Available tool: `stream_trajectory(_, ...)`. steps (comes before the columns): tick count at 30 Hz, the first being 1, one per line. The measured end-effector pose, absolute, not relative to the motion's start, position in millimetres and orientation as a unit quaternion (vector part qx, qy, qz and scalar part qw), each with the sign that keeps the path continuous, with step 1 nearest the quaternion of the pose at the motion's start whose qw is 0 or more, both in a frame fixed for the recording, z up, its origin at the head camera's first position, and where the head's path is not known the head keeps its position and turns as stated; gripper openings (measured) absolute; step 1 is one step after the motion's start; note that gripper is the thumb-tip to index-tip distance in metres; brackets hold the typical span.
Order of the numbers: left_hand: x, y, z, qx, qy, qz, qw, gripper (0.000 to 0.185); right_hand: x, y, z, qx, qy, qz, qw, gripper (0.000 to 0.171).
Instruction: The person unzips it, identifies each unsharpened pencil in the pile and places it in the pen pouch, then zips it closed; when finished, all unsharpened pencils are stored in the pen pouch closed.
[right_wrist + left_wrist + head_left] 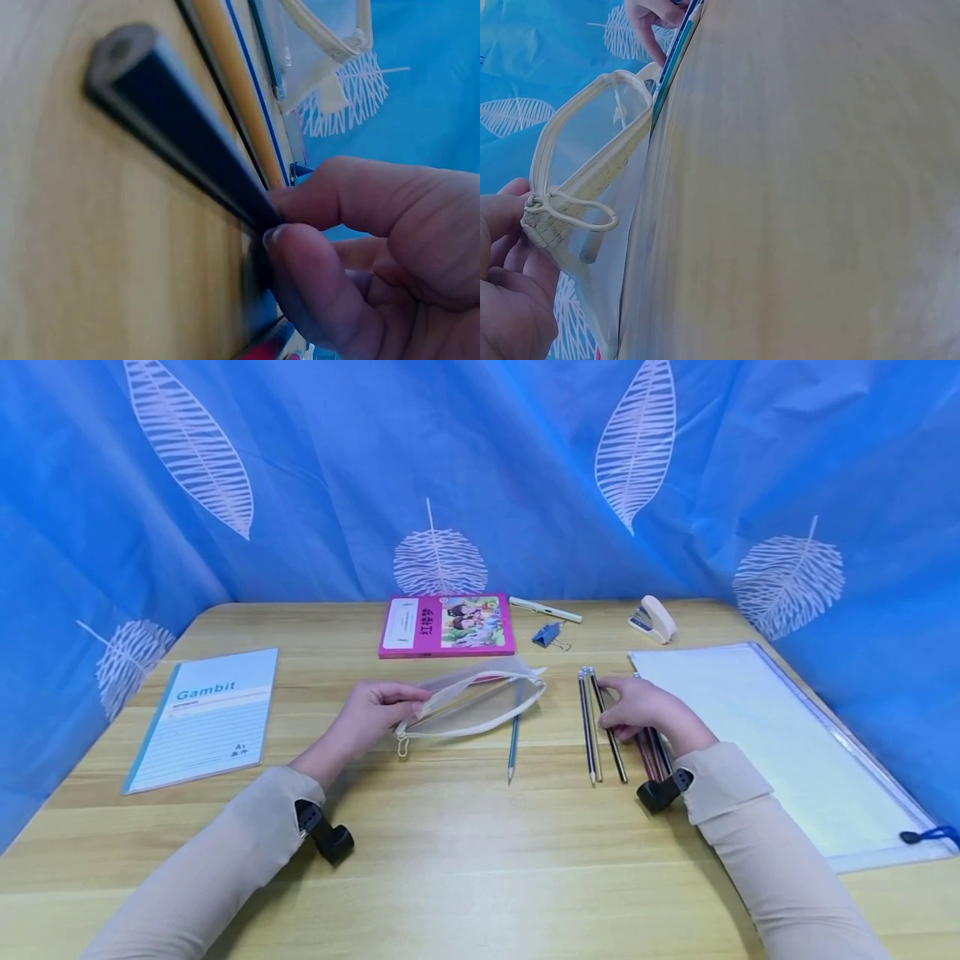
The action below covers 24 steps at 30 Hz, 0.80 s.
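Note:
My left hand (367, 714) pinches one end of a translucent zip pouch (468, 728), whose cream-edged mouth gapes. From that end hangs a zipper pull loop (592, 217). A blue-green pencil (513, 747) lies partly behind the pouch, its point toward me. Off to the right, my right hand (641, 710) pinches a dark pencil (187, 127) between thumb and forefinger, close over the table. Just left of it lie a dark striped pencil (585, 718) and a yellowish one (232, 67). More pencils (652, 756) lie partly hidden beneath the right hand.
A notebook (217, 727) lies at the left. Along the back are a pink book (408, 647), a pale green pen (543, 609), a blue binder clip (546, 635) and a stapler (658, 618). A large white zip folder (757, 743) covers the right side, near my right forearm.

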State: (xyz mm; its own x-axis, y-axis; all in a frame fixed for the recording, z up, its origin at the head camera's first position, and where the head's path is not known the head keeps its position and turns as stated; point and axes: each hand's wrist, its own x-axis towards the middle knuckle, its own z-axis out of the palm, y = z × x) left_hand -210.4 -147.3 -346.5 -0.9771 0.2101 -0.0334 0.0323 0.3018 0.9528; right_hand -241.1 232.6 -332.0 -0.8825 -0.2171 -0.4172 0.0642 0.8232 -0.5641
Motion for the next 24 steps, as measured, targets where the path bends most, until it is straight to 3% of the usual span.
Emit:
stream_trajectory(7,-211,-147,-344,0.072,0.801,0.59,0.069,0.026,-243,228,-329,-0.04,0.93,-0.289,0.223,0.076)
stream_trajectory(18,-209,-147,-344,0.063,0.806,0.584,0.072,0.025,-235,246,-337,-0.015,0.864,-0.468,0.182,0.077)
stream_trajectory(21,-209,-147,-344,0.058,0.806,0.584,0.074,0.025,-231,244,-336,-0.008,0.818,-0.547,0.18,0.07)
stream_trajectory(24,-209,-147,-345,0.058,0.806,0.584,0.074,0.025,-224,236,-335,0.002,0.755,-0.63,0.185,0.049)
